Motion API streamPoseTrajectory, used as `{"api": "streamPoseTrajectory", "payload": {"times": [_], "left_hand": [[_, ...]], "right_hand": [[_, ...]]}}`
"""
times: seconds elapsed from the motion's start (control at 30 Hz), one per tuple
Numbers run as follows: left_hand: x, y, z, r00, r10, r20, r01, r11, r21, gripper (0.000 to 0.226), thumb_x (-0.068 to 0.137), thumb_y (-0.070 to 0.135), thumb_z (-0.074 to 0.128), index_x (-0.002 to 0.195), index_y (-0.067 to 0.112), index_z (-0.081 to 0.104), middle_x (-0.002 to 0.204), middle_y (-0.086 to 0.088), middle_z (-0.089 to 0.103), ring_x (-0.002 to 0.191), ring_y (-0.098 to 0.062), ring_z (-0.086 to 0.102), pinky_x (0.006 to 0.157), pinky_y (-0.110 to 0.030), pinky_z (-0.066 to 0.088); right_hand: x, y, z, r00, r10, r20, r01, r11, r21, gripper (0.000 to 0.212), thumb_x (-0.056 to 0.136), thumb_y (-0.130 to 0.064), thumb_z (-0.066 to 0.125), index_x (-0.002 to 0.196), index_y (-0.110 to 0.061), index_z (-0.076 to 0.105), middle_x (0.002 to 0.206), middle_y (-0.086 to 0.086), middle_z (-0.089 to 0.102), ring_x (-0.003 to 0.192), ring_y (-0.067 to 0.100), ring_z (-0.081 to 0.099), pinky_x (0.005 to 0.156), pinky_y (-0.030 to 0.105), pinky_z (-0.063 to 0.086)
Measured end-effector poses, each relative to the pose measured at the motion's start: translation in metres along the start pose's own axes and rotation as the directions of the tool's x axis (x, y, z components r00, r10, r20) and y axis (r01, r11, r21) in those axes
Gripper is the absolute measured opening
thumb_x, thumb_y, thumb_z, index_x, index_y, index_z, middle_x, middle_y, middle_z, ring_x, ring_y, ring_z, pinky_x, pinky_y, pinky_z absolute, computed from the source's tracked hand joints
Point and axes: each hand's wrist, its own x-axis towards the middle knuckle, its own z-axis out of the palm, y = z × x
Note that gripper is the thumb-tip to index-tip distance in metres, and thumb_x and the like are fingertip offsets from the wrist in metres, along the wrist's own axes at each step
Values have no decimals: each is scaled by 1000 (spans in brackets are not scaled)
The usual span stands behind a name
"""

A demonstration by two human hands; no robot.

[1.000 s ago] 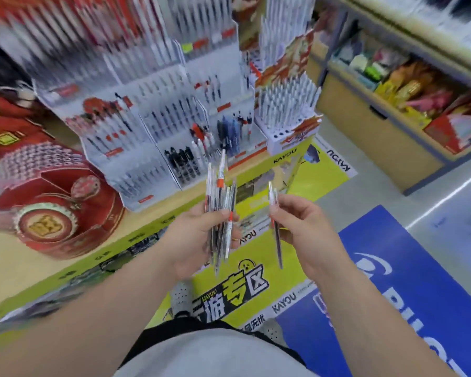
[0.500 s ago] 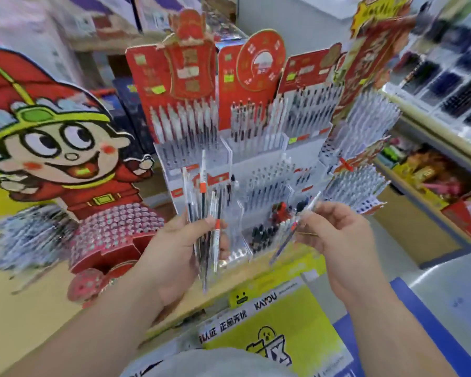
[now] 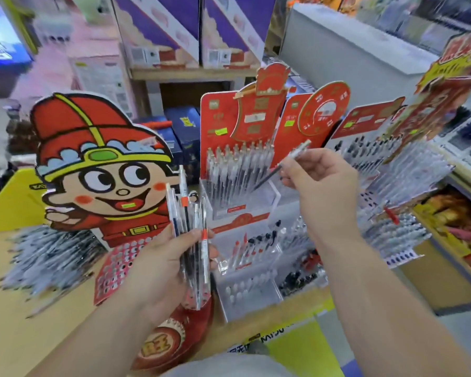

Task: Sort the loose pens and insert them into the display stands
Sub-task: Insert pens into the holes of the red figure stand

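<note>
Left hand (image 3: 163, 268): near left, fingers and thumb curled round an upright bundle of pens (image 3: 191, 221)
Right hand (image 3: 326, 186): fingertips pinch a single pen (image 3: 288, 161), slanted, tip lower left
Display stand (image 3: 272, 198): centre, just behind that pen's tip

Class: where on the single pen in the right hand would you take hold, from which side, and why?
Grip the upper barrel of the single pen, coming from above: it tilts tip-down toward the stand, and the right hand pinches its middle, leaving that end free.
</note>
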Motion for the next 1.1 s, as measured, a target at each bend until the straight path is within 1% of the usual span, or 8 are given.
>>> {"api": "streamPoseTrajectory", "payload": {"times": [0.07,0.23,0.3,0.43,0.5,0.67,0.9,1.1], "left_hand": [[2,0,0,1000,-4,-8,3,1000,-14,23,97,9,57,115,-2,65,74,-18,63,60,-26,60,53,-33,54],[7,-2,0,1000,-30,0,30,998,-62,25,85,13,63,105,-2,69,77,-22,60,59,-28,59,50,-32,54],[10,-5,0,1000,-30,6,30,996,-81,24,86,12,62,105,-1,69,77,-22,59,59,-28,58,49,-33,53],[16,-11,0,999,-38,-5,38,997,-74,42,81,16,65,118,-6,64,78,-22,61,63,-29,59,56,-37,52],[18,-13,2,999,-41,-1,41,996,-75,46,83,16,64,124,-4,61,81,-21,63,64,-29,60,57,-37,51],[19,-13,8,999,-37,-2,37,995,-93,34,92,10,59,125,0,61,84,-17,67,64,-27,61,52,-33,53],[19,-13,11,999,-38,-6,37,994,-103,43,86,12,62,128,2,60,84,-17,66,64,-27,61,51,-32,53],[17,-12,12,999,-38,13,39,994,-100,46,84,13,64,127,0,60,84,-17,65,65,-27,61,51,-31,53]], "right_hand": [[9,9,13,999,-21,45,23,998,-52,8,89,-15,75,89,-15,67,80,2,72,76,21,71,74,41,61],[24,32,31,991,-74,111,93,979,-179,14,89,-21,76,84,-27,64,81,-4,70,78,16,70,73,39,59],[28,37,33,986,-88,140,120,964,-238,13,89,-23,76,85,-26,64,80,-7,69,77,11,68,72,34,58],[29,45,37,977,-107,186,161,938,-306,12,88,-24,77,86,-24,65,78,-12,66,75,5,65,70,26,56],[28,49,40,974,-100,205,163,933,-321,12,87,-24,78,85,-23,66,77,-13,66,75,4,64,69,21,55],[25,54,49,969,-91,229,172,917,-359,11,86,-22,78,82,-17,70,74,-17,64,73,-2,62,65,10,49],[27,54,57,972,-85,220,167,907,-387,6,86,-17,74,82,-18,69,72,-15,65,69,4,63,67,24,56],[27,54,58,968,-93,233,181,902,-393,6,86,-14,74,83,-15,69,73,-13,65,69,3,63,67,19,54]]}}
